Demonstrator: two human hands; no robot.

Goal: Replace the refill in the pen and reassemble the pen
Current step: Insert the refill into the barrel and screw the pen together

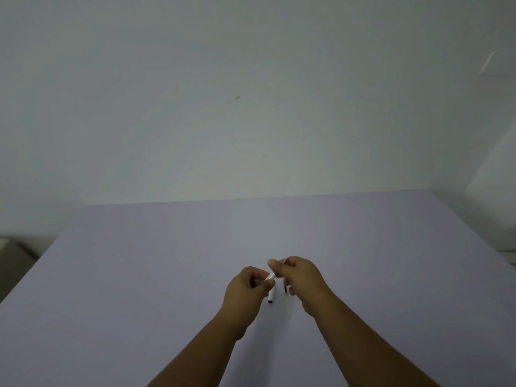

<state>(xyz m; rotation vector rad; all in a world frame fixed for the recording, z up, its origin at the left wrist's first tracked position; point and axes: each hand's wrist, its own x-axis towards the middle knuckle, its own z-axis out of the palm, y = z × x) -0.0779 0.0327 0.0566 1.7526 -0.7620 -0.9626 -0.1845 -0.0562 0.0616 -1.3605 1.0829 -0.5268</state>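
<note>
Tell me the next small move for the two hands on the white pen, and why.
Probably twist or pull the two ends apart, or push them together; which one is unclear. The left hand pinches the white plastic pen barrel, whose dark-tipped lower end hangs free over the pale lilac table, while the right hand grips its upper end. The joint is hidden by fingers.

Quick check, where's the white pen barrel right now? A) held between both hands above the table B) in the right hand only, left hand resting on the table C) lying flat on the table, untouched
A: the white pen barrel is pinched by the left hand and met at its upper end by the right hand, above the lavender table.
</note>
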